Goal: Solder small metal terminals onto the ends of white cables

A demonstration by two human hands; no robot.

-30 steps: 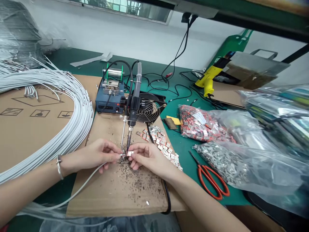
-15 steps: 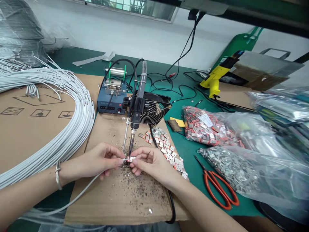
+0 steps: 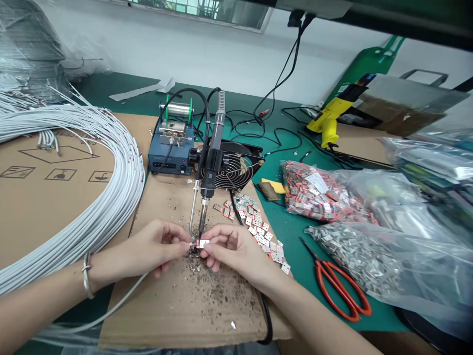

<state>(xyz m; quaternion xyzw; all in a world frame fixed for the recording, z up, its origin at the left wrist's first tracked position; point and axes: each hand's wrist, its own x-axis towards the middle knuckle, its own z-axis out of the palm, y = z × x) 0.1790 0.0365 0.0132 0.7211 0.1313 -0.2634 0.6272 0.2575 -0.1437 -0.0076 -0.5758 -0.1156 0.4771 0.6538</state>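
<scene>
Between finger and thumb, my left hand (image 3: 168, 249) pinches the end of a white cable (image 3: 125, 300), which trails down to the lower left. My right hand (image 3: 229, 249) grips a small USB connector (image 3: 203, 243) with a metal shell and a red-orange part. Cable end and connector meet right below the tip of a soldering iron (image 3: 203, 217) clamped upright in a stand. A thin solder feed tube (image 3: 192, 209) runs down beside the iron to the same spot. Whether the tip touches the joint is too small to tell.
A blue solder feeder (image 3: 170, 158) with a solder spool (image 3: 180, 109) stands behind, beside a fan (image 3: 238, 170). Loose USB connectors (image 3: 264, 235) lie right on the cardboard (image 3: 158, 310). Further right are bagged connectors (image 3: 318, 190), bagged metal shells (image 3: 354, 259) and red-handled scissors (image 3: 342, 291). Coiled cables (image 3: 125, 197) fill the left.
Both hands keep their grips on the cable and connector, nearly still at the iron's tip. The view has shifted very slightly.
</scene>
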